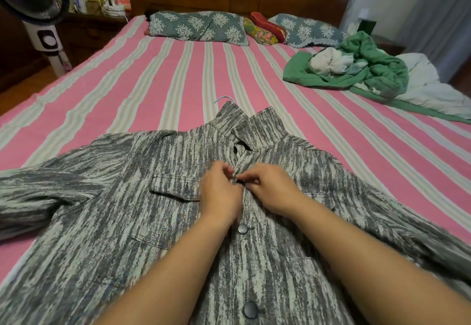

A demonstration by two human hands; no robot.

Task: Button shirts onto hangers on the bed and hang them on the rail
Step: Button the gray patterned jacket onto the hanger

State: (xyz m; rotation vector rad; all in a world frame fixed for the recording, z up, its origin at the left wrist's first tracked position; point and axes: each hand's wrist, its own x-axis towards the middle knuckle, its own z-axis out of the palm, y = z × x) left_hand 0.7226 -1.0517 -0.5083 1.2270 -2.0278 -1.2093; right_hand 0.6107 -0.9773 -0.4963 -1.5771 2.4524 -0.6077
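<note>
- Nearest, at the bed's foot edge: shirt [142, 222], grey-and-white streaked weave, spread flat and front up, sleeves thrown out toward both side edges. Two dark buttons [243, 228] show closed down the placket; flapped chest pocket on the left.
- Mid-placket: left hand [221, 192] and right hand [270, 188], fingers curled, both pinching the placket edges at chest height around one small dark button. Judged step: fastening that button.
- Next move, as judged: push the button fully through its hole, then go up to the gaping neck opening. Calls for a fine two-handed pinch on stiff cloth.
- Beyond the collar: hanger [224, 99], only its blue hook showing, the rest inside the shirt.
- Toward the head-end right corner: green heap [369, 69] of other garments.
- Rail: not in view.
</note>
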